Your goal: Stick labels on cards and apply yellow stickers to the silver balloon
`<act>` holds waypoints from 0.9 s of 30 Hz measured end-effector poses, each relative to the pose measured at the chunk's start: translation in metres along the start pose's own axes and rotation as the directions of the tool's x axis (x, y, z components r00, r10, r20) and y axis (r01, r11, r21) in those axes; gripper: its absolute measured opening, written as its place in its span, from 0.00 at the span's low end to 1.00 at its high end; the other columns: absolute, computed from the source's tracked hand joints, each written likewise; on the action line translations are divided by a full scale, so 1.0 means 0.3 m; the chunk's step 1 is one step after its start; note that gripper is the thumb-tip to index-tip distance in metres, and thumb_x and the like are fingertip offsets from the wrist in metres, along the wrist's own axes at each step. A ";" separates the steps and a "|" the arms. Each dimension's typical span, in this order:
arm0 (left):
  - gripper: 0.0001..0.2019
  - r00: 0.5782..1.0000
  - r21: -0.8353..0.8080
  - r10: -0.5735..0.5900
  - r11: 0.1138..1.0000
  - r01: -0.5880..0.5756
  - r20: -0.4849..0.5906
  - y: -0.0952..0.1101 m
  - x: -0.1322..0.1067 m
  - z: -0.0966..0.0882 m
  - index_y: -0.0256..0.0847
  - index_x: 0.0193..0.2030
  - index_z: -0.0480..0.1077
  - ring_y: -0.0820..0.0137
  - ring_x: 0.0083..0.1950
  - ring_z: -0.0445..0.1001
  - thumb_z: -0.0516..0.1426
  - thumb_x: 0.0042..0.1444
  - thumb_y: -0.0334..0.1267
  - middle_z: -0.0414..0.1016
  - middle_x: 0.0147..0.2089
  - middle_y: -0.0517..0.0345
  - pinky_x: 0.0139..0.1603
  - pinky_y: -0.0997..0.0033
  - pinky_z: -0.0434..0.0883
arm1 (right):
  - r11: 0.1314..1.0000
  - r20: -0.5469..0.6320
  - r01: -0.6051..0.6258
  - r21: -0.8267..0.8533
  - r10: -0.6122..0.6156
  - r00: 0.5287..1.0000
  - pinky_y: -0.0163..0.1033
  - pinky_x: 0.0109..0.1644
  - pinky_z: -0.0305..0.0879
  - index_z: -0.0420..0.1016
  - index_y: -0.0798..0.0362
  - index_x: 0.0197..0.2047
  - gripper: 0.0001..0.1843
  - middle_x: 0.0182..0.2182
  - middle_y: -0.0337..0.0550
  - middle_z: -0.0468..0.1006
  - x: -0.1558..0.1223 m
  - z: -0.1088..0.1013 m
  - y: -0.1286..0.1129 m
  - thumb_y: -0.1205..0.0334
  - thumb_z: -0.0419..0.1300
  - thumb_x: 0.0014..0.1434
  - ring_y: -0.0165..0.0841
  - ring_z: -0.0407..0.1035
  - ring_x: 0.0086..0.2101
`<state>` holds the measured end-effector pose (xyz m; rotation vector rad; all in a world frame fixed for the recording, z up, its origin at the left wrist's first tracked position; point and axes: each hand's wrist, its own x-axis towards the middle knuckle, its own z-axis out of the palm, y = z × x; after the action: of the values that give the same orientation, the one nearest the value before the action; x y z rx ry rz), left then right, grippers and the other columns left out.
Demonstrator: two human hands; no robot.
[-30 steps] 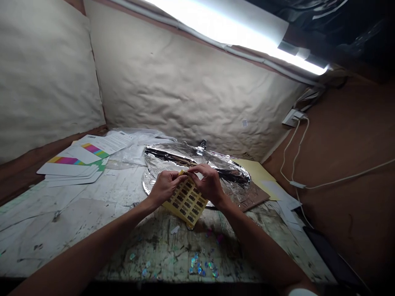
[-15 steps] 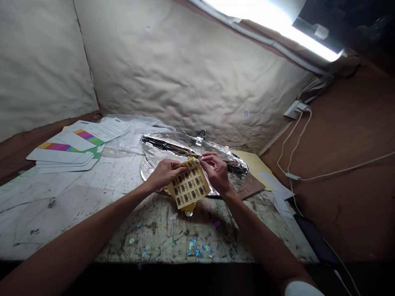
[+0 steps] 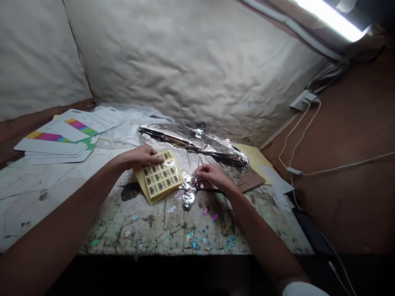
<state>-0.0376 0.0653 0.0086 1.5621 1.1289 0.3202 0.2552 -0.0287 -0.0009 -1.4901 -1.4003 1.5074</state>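
Crinkly beige wall padding (image 3: pixel 185 53) right in front of me, a fluorescent tube (image 3: pixel 333 20) glaring top right, and a white wall socket (image 3: pixel 304 100) with a white cable (image 3: pixel 296 164) trailing down the brown side wall. I'm working at a beat-up, paint-stained worktop (image 3: pixel 61 193).

My left hand (image 3: pixel 138 157) is on a yellow-backed sticker sheet (image 3: pixel 159 179), fingers open and spread, pressing it down on the worktop. The sheet sits at a slight angle, with rows of small dark-printed labels, and its right edge touches the foil. My right hand (image 3: pixel 212 174) is just beside it, fingers pinched shut on a tiny label (image 3: pixel 194 175), though it's hard to make out at this size.

Right behind both hands lies a crumpled silver foil balloon (image 3: pixel 191 142), its far end over a yellow card (image 3: pixel 256 164) and some brown cardboard (image 3: pixel 253 181). Off to the left are rainbow-striped cards (image 3: pixel 54 148), printed papers (image 3: pixel 92 119) and a plastic bag (image 3: pixel 123 131). Holographic sequins (image 3: pixel 196 242) are scattered near the front edge.
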 end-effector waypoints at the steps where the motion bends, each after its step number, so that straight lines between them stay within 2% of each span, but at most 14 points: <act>1: 0.23 1.000 0.058 -0.003 0.998 0.004 -0.018 -0.002 0.000 -0.005 0.35 0.27 0.78 0.63 0.28 0.76 0.69 0.33 0.55 0.80 0.30 0.47 0.25 0.73 0.69 | 1.000 -0.002 0.006 -0.021 -0.006 1.000 0.29 0.16 0.46 0.70 0.55 0.30 0.16 0.17 0.36 0.72 0.000 0.005 -0.001 0.53 0.68 0.46 0.23 0.57 0.13; 4: 0.22 0.996 0.167 -0.015 0.985 0.029 -0.084 -0.009 0.007 -0.003 0.36 0.25 0.77 0.63 0.28 0.75 0.68 0.32 0.55 0.80 0.28 0.49 0.22 0.75 0.66 | 0.989 0.033 0.066 -0.136 -0.062 0.997 0.29 0.17 0.50 0.71 0.56 0.26 0.11 0.18 0.38 0.73 -0.003 0.011 -0.011 0.57 0.66 0.46 0.24 0.60 0.16; 10: 0.21 0.992 0.188 -0.051 0.980 0.071 -0.112 -0.001 0.007 0.010 0.38 0.25 0.78 0.61 0.30 0.76 0.68 0.32 0.54 0.80 0.29 0.50 0.24 0.73 0.66 | 0.917 0.065 0.242 -0.318 -0.234 0.970 0.32 0.27 0.63 0.74 0.56 0.21 0.09 0.23 0.41 0.75 0.008 0.006 0.003 0.60 0.65 0.48 0.30 0.69 0.25; 17: 0.21 0.993 0.251 -0.032 0.966 0.059 -0.112 0.007 0.003 0.008 0.38 0.27 0.78 0.61 0.31 0.77 0.66 0.38 0.57 0.81 0.31 0.49 0.24 0.73 0.66 | 0.865 0.026 0.224 -0.450 -0.238 0.971 0.33 0.32 0.67 0.76 0.58 0.25 0.09 0.36 0.43 0.75 0.015 0.011 0.030 0.60 0.64 0.50 0.28 0.71 0.27; 19: 0.21 0.994 0.260 -0.033 0.964 0.060 -0.108 0.005 0.003 0.007 0.38 0.27 0.78 0.62 0.31 0.77 0.65 0.39 0.57 0.81 0.31 0.50 0.24 0.74 0.66 | 0.811 -0.011 0.223 -0.540 -0.272 0.962 0.33 0.33 0.66 0.76 0.57 0.26 0.07 0.36 0.43 0.75 0.011 0.017 0.029 0.62 0.63 0.51 0.28 0.71 0.30; 21: 0.21 0.994 0.250 -0.031 0.967 0.057 -0.107 0.001 0.004 0.006 0.38 0.27 0.78 0.62 0.30 0.76 0.65 0.38 0.57 0.81 0.31 0.50 0.24 0.74 0.66 | 0.722 -0.039 0.230 -0.652 -0.335 0.942 0.33 0.36 0.65 0.77 0.56 0.27 0.05 0.36 0.42 0.75 0.004 0.026 0.022 0.64 0.62 0.51 0.30 0.70 0.33; 24: 0.21 0.995 0.222 -0.020 0.974 0.042 -0.101 -0.009 0.010 0.005 0.38 0.26 0.78 0.62 0.29 0.76 0.67 0.36 0.57 0.80 0.30 0.49 0.23 0.73 0.65 | 0.606 -0.031 0.231 -0.762 -0.390 0.920 0.35 0.40 0.63 0.78 0.56 0.28 0.04 0.36 0.44 0.75 -0.010 0.042 0.002 0.66 0.62 0.52 0.32 0.69 0.35; 27: 0.22 0.995 0.218 -0.011 0.975 0.033 -0.100 -0.016 0.017 0.002 0.38 0.25 0.78 0.62 0.29 0.76 0.67 0.35 0.58 0.80 0.30 0.49 0.23 0.73 0.65 | 0.579 -0.016 0.227 -0.783 -0.384 0.923 0.35 0.40 0.63 0.79 0.56 0.30 0.04 0.36 0.45 0.74 -0.022 0.053 -0.014 0.67 0.63 0.53 0.32 0.68 0.36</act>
<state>-0.0369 0.0684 0.0025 1.7408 1.2925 0.2666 0.2403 -0.0379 0.0022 -1.6538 -2.2041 0.4947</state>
